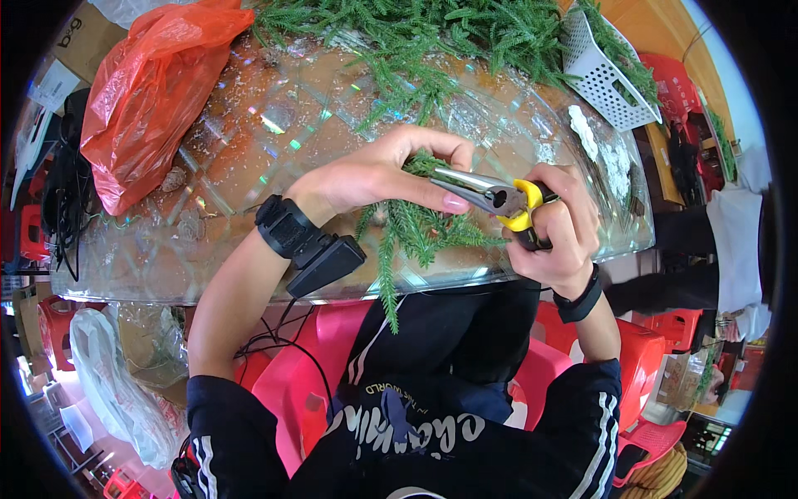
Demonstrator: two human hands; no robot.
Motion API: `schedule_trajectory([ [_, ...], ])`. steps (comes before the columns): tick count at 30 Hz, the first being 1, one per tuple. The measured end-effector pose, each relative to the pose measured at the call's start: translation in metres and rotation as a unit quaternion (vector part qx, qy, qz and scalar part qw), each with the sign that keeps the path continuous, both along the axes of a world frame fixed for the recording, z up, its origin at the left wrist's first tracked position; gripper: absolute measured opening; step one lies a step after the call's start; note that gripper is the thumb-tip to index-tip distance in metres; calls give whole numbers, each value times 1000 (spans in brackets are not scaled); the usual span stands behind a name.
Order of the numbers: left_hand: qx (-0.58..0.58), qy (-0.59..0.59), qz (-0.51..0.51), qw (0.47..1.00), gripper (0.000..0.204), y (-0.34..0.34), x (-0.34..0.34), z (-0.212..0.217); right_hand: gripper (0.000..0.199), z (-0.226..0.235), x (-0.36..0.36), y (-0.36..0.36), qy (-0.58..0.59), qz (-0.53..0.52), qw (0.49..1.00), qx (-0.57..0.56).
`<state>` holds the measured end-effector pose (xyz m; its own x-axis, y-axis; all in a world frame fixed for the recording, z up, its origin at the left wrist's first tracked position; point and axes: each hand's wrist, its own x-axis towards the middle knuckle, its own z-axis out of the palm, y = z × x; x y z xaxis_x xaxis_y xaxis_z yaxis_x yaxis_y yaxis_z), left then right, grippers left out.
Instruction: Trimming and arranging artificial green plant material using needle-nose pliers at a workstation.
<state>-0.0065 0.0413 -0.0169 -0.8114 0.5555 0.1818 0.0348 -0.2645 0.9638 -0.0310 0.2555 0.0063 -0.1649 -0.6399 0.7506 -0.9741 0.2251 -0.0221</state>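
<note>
My left hand (pixel 374 176) is closed around an artificial pine sprig (pixel 411 231), its thumb and forefinger pinching near the top. Green needled branches hang below that hand, one reaching past the table edge. In my right hand (pixel 567 224) is a pair of needle-nose pliers (pixel 475 190) with yellow and black handles. The silver jaws point left, and their tip lies at the sprig between my left thumb and forefinger. Whether the jaws grip the stem is hidden by the fingers and needles.
A heap of pine branches (pixel 490 37) covers the far side of the table (pixel 241 249). A white perforated basket (pixel 603 87) with greenery stands far right, near white fluff (pixel 617 166). At left lies a red plastic bag (pixel 158 100). A person in dark trousers (pixel 673 287) is at right.
</note>
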Motion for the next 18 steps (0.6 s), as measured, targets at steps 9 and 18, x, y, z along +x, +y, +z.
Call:
schedule_trajectory([
  [9, -3, -20, -5, 1000, 31, -1, 1, 4, 36, 2, 2, -1, -17, -9, 999, 26],
  [18, 19, -30, 56, 998, 32, -10, 2, 7, 31, 10, -4, -14, -49, -6, 999, 18],
])
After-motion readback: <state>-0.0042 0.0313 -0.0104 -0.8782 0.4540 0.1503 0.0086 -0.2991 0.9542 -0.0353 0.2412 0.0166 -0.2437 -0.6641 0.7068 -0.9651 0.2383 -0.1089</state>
